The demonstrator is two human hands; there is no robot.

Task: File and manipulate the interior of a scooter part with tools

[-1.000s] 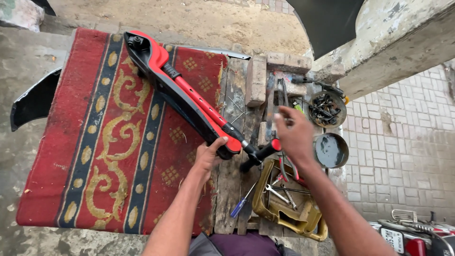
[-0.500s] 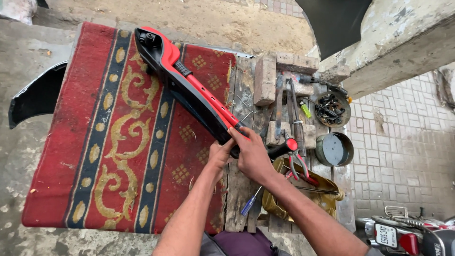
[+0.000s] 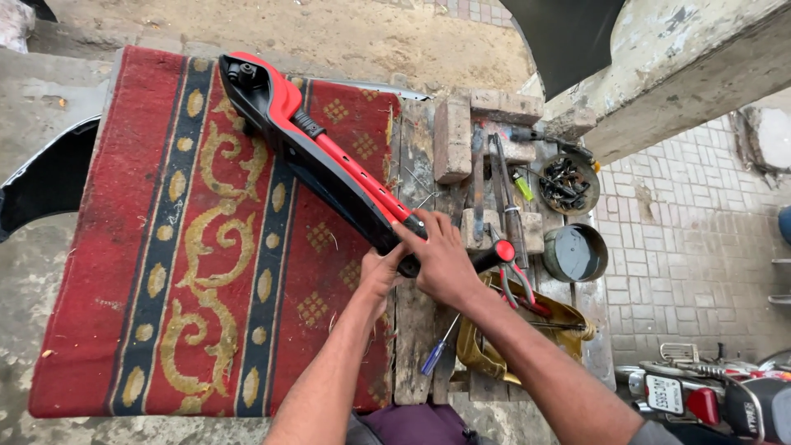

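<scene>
From my head camera I see both hands working at the near end of a long red-and-black motorcycle body panel (image 3: 329, 161). The panel lies slantwise across a red patterned rug (image 3: 165, 247), its broad black end toward the far left corner and its narrow end reaching onto the wooden planks (image 3: 416, 148) at the rug's right edge.

My left hand (image 3: 381, 276) is curled against the panel's narrow end from below, gripping its black edge. My right hand (image 3: 441, 259) lies over the same end from above, fingers spread and pressing down on the red strip; I cannot tell whether it holds anything beneath the palm. The two hands are touching or nearly so.

Just beside the right hand, a black handle with a red tip (image 3: 498, 254) pokes out to the right. A blue-handled screwdriver (image 3: 435, 353) lies on the planks under my right forearm. Farther right sit a round dark tin (image 3: 574, 253), a bowl of dark small parts (image 3: 567, 183), some bricks (image 3: 453, 136) and long metal tools (image 3: 507, 206). A yellow-brown container (image 3: 568, 317) holds red-handled pliers (image 3: 523, 292).
</scene>
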